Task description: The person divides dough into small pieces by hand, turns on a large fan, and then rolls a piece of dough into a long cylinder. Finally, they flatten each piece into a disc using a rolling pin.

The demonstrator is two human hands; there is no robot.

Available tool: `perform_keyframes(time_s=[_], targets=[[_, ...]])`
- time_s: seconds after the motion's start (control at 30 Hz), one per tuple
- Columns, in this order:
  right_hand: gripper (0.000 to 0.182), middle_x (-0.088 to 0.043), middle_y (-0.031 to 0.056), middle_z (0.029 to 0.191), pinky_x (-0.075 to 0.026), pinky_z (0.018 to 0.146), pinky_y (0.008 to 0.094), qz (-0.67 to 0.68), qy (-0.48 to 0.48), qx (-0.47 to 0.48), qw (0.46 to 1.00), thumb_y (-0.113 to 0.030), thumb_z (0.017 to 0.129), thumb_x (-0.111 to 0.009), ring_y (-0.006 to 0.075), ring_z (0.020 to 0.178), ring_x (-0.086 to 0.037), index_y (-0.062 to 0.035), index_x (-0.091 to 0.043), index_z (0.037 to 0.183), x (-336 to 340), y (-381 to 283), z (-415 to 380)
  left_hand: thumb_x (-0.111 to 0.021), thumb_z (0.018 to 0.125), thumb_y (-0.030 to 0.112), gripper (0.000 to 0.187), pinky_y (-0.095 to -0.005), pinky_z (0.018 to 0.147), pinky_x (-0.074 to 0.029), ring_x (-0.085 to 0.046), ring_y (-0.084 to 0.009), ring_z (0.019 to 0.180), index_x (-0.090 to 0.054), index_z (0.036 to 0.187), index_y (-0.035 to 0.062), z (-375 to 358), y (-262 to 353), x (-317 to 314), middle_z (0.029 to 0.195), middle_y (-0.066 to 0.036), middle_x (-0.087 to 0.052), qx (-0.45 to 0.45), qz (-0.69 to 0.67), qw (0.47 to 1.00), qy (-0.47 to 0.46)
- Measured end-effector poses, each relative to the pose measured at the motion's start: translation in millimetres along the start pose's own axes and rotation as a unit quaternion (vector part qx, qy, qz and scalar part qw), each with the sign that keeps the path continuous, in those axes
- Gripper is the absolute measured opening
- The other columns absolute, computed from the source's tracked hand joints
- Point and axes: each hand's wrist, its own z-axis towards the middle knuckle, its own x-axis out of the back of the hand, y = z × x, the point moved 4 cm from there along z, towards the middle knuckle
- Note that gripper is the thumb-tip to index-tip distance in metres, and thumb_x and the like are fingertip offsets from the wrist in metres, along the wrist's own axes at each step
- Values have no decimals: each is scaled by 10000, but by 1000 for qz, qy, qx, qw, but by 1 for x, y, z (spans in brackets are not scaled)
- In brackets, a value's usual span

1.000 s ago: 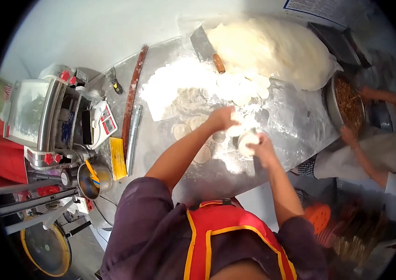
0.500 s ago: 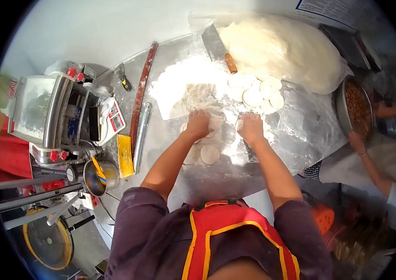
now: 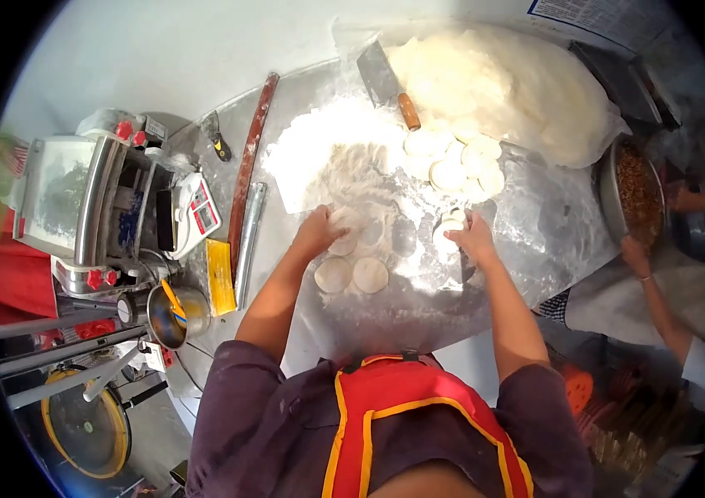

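My left hand is at the left edge of a flat dough round, its fingers closed on the rim. Just below, two more flattened dough discs lie side by side on the metal worktop. My right hand pinches a small pale dough piece from its right side; another piece seems to touch it at the top, though glare blurs the edges. Above it several dough pieces sit in an overlapping cluster. Loose white flour is spread beyond my left hand.
A big dough mass under plastic lies at the back, with a cleaver beside it. To the left are a red-brown rod, a metal bar, a scale and a machine. At right, a co-worker's hand touches a filling bowl.
My left hand has shifted left and uncovered the dough round it was over. My right hand has moved slightly right and down, revealing the dough pieces by its fingers.
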Motion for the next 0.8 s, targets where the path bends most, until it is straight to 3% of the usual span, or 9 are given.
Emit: perform_keyframes(time_s=[0.1, 0.13, 0.23, 0.33, 0.43, 0.53, 0.63, 0.77, 0.8], targets=[[448, -589, 102, 896, -475, 678, 307, -216, 108, 184, 953, -156, 672, -805, 183, 792, -570, 6, -535, 990, 5, -26, -30, -792, 701, 344, 499, -429, 800, -479, -621, -354, 956, -639, 1017, -11, 7, -3, -5, 1031, -215, -652, 14, -7, 998, -64], [444, -592, 94, 888, -473, 676, 302, -162, 69, 130, 976, -151, 668, -809, 178, 784, -568, -1, -537, 985, 10, -27, -37, -795, 693, 352, 532, -427, 810, -479, -620, -355, 966, -636, 1050, -9, 10, -6, -11, 1073, -216, -648, 11, -22, 994, -103], [417, -613, 83, 922, -471, 689, 288, 33, -48, -50, 997, -113, 688, -804, 165, 779, -583, -25, -525, 985, 16, -5, -39, -785, 692, 357, 554, -419, 845, -473, -619, -357, 992, -626, 1078, -8, 2, 34, -4, 1099, -217, -643, -97, 219, 969, -60], [351, -628, 72, 969, -486, 706, 287, 287, 19, -41, 957, -88, 762, -754, 158, 828, -606, -32, -507, 1006, 37, -8, -35, -774, 689, 354, 560, -415, 863, -465, -610, -369, 980, -621, 1086, -10, 20, 51, -15, 1046, -222, -650, -124, 131, 974, -139], [426, -608, 96, 1116, -464, 871, 304, 392, 36, -88, 915, -92, 844, -672, 180, 988, -590, -8, -468, 1209, 53, -18, -27, -750, 743, 293, 474, -382, 810, -476, -609, -292, 988, -602, 1051, -37, 36, 120, -6, 1047, -220, -641, -146, -35, 982, -118], [520, -586, 124, 1168, -457, 900, 333, 227, 86, -69, 968, -96, 846, -666, 213, 1048, -577, 23, -432, 1295, 46, 3, -20, -738, 799, 292, 443, -334, 758, -483, -599, -189, 924, -580, 1037, -46, 55, 180, -13, 1009, -153, -636, -161, -257, 949, -86], [532, -563, 182, 1193, -436, 944, 375, 72, 183, 12, 980, -71, 823, -639, 288, 1094, -563, 40, -438, 1304, 41, 28, -24, -724, 817, 303, 443, -342, 760, -486, -594, -191, 877, -571, 1066, -30, 85, 158, -48, 995, -125, -636, -152, -318, 935, 25], [412, -577, 192, 1138, -436, 935, 402, -81, 197, 136, 967, -58, 813, -615, 307, 1051, -571, 14, -517, 1207, 31, -7, -66, -693, 834, 317, 413, -379, 764, -490, -630, -273, 900, -601, 1059, -17, 40, 96, -11, 995, -168, -662, -165, -12, 986, 2], [381, -598, 171, 1111, -447, 916, 364, -50, 131, 142, 980, -75, 806, -628, 276, 1039, -587, 5, -535, 1167, 13, -11, -69, -682, 830, 329, 397, -403, 767, -482, -617, -323, 901, -599, 1033, -1, 21, 68, -4, 972, -177, -653, -121, 20, 992, -21]])
